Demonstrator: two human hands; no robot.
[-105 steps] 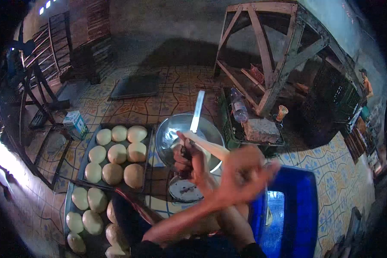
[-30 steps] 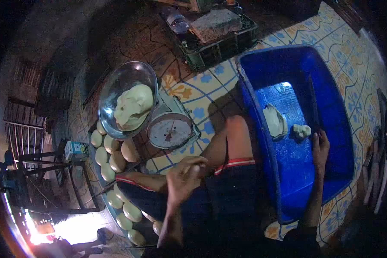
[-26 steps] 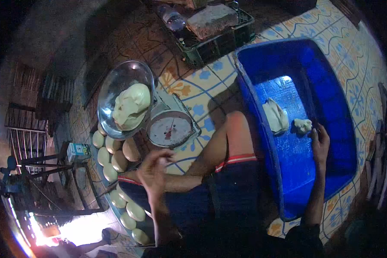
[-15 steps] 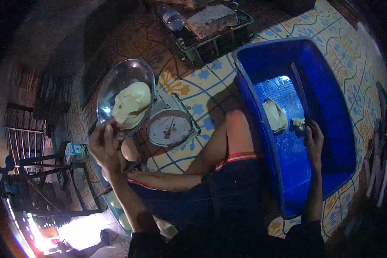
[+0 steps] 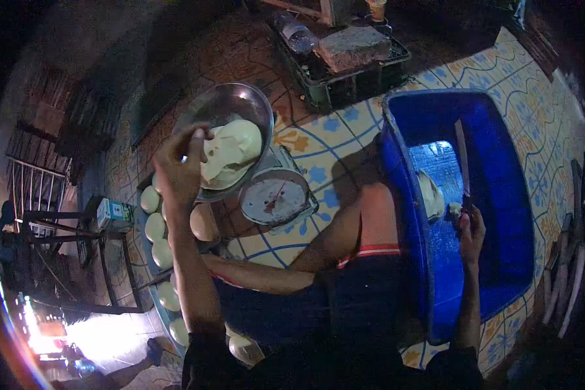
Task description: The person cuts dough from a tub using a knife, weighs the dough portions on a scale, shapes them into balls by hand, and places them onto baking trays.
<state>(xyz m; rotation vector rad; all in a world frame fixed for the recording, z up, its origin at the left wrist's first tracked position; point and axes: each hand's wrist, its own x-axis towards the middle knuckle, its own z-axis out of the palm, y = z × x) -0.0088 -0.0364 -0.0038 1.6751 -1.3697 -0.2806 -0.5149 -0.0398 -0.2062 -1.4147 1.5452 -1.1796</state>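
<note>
My left hand [image 5: 183, 166] is raised at the near left side of a metal bowl [image 5: 257, 97], its fingers bent, apart and holding nothing I can see. The pale dough [image 5: 239, 146] in the bowl lies just beside my fingertips. Beneath the bowl is a weighing scale with a round dial [image 5: 275, 197]. My right hand [image 5: 472, 234] grips a long knife [image 5: 462, 153] inside a blue tub [image 5: 429, 292], blade pointing away from me. A small dough scrap [image 5: 455, 209] is by the fingers of that hand. A larger dough piece [image 5: 430, 195] rests against the tub's left wall.
Several round dough balls [image 5: 156, 227] sit in a row on my left, and another ball [image 5: 203, 223] is by the scale. At the back, a dark crate [image 5: 354, 84] carries a stone block [image 5: 354, 49] and a plastic bottle [image 5: 298, 36]. A small box [image 5: 115, 214] stands farther left.
My left hand has moved from the bowl's near rim up beside the dough. The whole view has shifted, bringing more dough balls into sight. My right hand keeps its grip on the knife.
</note>
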